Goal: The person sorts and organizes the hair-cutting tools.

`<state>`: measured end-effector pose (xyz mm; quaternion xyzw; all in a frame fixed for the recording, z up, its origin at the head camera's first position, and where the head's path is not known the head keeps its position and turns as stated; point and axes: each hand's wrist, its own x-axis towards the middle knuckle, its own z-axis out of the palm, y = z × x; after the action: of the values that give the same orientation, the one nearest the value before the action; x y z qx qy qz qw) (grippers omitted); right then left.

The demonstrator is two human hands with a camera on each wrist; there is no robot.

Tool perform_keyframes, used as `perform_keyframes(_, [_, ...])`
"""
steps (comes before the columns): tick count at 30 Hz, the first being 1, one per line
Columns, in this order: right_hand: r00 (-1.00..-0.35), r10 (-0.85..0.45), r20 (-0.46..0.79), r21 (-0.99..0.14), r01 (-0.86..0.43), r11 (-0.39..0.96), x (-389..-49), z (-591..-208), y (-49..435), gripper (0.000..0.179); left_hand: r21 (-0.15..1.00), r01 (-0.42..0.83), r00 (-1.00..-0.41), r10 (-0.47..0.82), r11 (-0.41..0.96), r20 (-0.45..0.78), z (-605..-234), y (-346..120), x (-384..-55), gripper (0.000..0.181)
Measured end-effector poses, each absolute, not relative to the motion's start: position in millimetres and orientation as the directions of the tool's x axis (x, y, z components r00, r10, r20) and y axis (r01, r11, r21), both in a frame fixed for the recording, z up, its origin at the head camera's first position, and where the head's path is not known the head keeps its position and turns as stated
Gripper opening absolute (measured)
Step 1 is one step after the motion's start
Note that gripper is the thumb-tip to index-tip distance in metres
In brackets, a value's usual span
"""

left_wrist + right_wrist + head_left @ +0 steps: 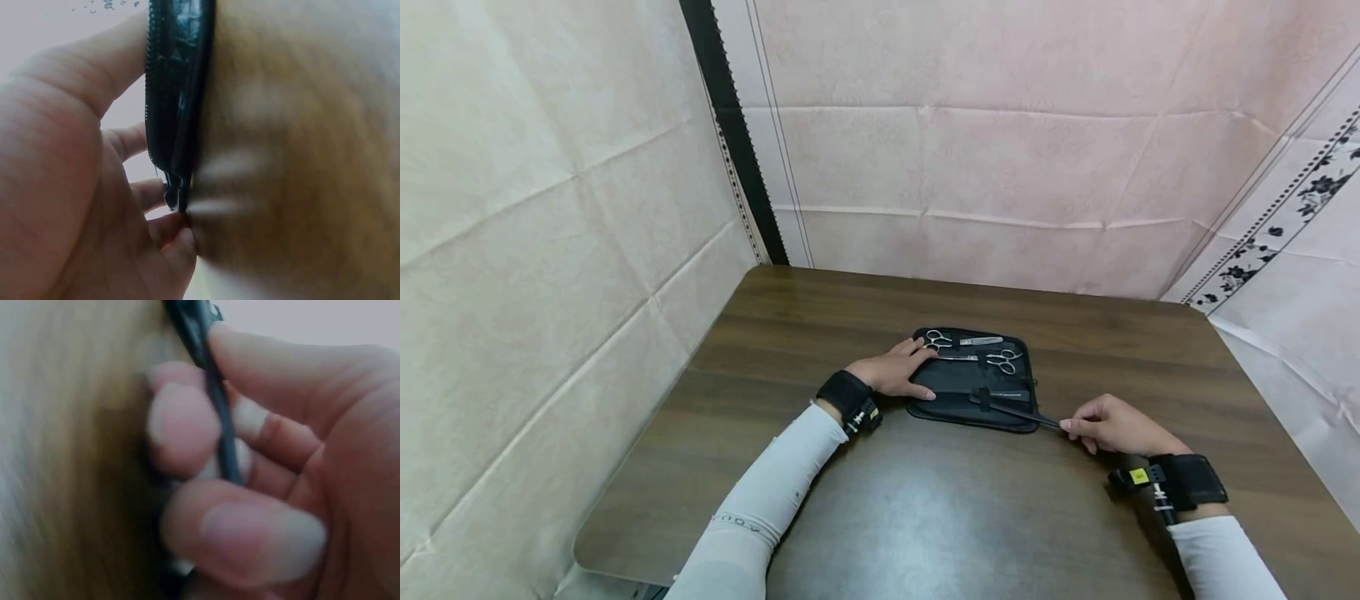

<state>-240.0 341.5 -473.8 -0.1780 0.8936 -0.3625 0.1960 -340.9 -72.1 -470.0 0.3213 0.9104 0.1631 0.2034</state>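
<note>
An open black zip case (955,377) lies flat on the table. In it, two pairs of silver scissors (1002,364) sit under straps, one above the other. My left hand (891,372) rests on the case's left edge with fingers spread. The left wrist view shows the thumb and fingers of this hand (69,162) along the zipped rim. My right hand (1112,427) pinches the end of a thin black stick (1026,413), like a comb's tail, beyond the case's lower right corner. Its other end reaches a strap in the case. Fingers partly cover it in the right wrist view.
The brown wooden table (910,508) has rounded corners. Pale creased cloth (1000,167) hangs behind it and along the left side. A grey slim strip (1011,395) lies near the stick inside the case.
</note>
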Motion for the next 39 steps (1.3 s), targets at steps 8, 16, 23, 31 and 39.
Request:
perform_keyframes(8, [-0.843, -0.465, -0.270, -0.740, -0.127, 0.661, -236.9, -467.4, 368.0, 0.035, 0.418, 0.524, -0.715, 0.650, 0.742, -0.257, -469.4, -71.9, -343.3, 0.082])
perform_keyframes(16, [-0.850, -0.425, -0.310, -0.730, -0.074, 0.680, -234.9, -468.7, 368.8, 0.042, 0.424, 0.526, -0.711, 0.655, 0.737, -0.256, -468.2, -72.2, -343.0, 0.083])
perform_keyframes(23, [-0.851, -0.444, -0.279, -0.727, -0.114, 0.677, -233.4, -470.3, 367.4, 0.042, 0.416, 0.524, -0.715, 0.650, 0.743, -0.259, -468.3, -70.4, -342.0, 0.083])
perform_keyframes(31, [-0.843, -0.468, -0.264, -0.741, -0.133, 0.658, -232.3, -476.5, 366.4, 0.041, 0.429, 0.519, -0.710, 0.652, 0.739, -0.264, -468.1, -70.8, -339.6, 0.084])
perform_keyframes(39, [-0.855, -0.452, -0.254, -0.698, -0.161, 0.698, -233.4, -477.6, 360.9, 0.041, 0.434, 0.521, -0.706, 0.657, 0.734, -0.263, -467.6, -72.5, -338.0, 0.084])
